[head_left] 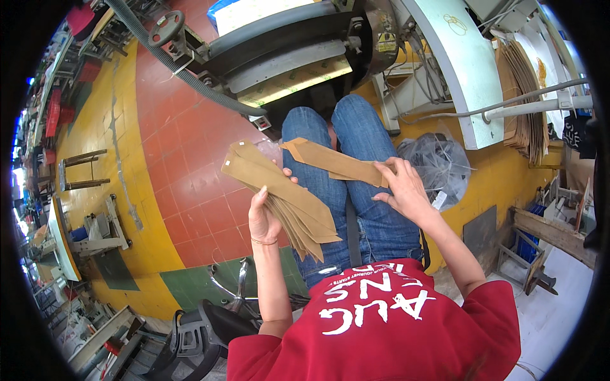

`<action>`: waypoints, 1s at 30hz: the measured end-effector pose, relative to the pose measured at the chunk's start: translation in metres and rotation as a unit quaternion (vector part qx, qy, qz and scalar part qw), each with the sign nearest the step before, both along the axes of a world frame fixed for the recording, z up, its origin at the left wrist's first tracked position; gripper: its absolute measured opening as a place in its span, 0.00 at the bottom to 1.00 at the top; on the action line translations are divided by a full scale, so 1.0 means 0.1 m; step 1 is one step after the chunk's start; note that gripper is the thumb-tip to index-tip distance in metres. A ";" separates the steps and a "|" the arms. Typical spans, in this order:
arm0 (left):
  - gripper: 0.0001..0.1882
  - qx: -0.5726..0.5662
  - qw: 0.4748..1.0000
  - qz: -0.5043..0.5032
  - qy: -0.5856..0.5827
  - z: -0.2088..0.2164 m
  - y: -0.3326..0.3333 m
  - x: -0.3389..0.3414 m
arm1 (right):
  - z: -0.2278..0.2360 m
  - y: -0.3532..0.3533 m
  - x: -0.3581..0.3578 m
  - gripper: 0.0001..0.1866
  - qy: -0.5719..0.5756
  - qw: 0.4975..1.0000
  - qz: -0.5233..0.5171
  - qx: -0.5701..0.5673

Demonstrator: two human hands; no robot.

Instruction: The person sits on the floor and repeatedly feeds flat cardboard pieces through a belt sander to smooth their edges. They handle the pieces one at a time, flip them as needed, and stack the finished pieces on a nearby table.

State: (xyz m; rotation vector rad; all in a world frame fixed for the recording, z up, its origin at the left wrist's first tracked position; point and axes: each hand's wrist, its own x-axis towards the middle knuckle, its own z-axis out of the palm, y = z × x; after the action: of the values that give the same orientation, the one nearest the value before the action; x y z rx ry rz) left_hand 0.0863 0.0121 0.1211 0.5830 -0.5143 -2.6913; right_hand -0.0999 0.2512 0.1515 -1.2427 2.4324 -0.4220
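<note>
My left hand [265, 219] is closed around a fanned stack of flat tan pieces [279, 190], long with angled ends. A small white tag shows on the stack's upper end. Across my thighs lie more flat tan pieces [330, 159], overlapping, with a lighter orange-tan edge at their left end. The fingertips of my right hand [403, 187] rest on the right end of these pieces, with the thumb spread apart below. Whether the pieces are leather or cloth, I cannot tell.
Ahead of my knees stands a machine with a dark curved frame [286, 44] and a handwheel [167, 28]. A clear plastic bag [435, 168] lies right of my legs. Brown sheets [521, 101] hang at the far right. A black chair [203, 340] stands at lower left, a stool [86, 170] farther left.
</note>
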 end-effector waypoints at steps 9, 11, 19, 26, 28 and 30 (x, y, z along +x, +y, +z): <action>0.30 0.011 0.998 -0.036 0.045 0.14 -0.05 -0.09 | 0.02 -0.08 -0.19 0.09 0.050 0.998 0.032 -0.037; 0.30 -0.038 0.998 -0.046 -0.005 0.23 -0.11 -0.11 | 0.28 -0.17 -0.27 0.08 0.015 0.999 0.024 -0.024; 0.35 -0.228 0.966 -0.119 -0.019 0.59 -0.50 -0.41 | 1.87 -0.32 -0.47 0.10 -0.154 0.922 0.354 -0.041; 0.51 0.065 0.949 -0.298 0.080 0.45 0.41 -0.53 | 1.60 -1.08 -0.80 0.11 -0.278 0.879 0.384 -0.052; 0.51 0.099 0.933 -0.315 0.141 0.35 0.50 -0.54 | 1.39 -1.17 -0.84 0.11 -0.277 0.902 0.328 -0.051; 0.50 0.132 0.927 -0.314 0.160 0.29 0.51 -0.47 | 1.20 -1.14 -0.82 0.11 -0.315 0.909 0.256 -0.097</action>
State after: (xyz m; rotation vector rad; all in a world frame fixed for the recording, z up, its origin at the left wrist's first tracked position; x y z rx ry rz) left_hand 0.0396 0.0628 0.1505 0.0158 -0.2748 -3.4086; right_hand -0.1823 0.1370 0.2717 -1.4757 1.4870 -0.7741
